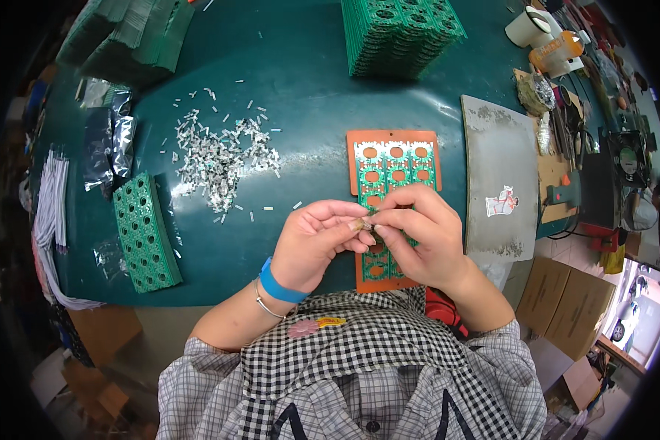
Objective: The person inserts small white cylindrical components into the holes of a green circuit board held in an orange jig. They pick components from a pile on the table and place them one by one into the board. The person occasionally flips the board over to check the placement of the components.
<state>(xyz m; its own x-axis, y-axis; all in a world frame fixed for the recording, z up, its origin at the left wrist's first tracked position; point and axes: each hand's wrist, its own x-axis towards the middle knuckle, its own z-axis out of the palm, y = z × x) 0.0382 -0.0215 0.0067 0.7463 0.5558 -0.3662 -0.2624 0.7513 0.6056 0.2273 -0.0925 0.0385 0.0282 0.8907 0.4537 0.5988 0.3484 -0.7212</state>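
My left hand and my right hand meet fingertip to fingertip at the near part of the table. Thumb and fingers of each are pinched together on something tiny, pale and brownish, too small to name. Beneath them lies a green circuit board panel with rows of oval cutouts, set on an orange-brown plate. My hands cover part of its middle and lower rows. To the left, small whitish strip-like pieces are heaped loosely on the table.
Tall stacks of green panels stand at the far middle and far left. A shorter panel stack, silvery bags and white wires lie left. A grey metal plate and tools sit right.
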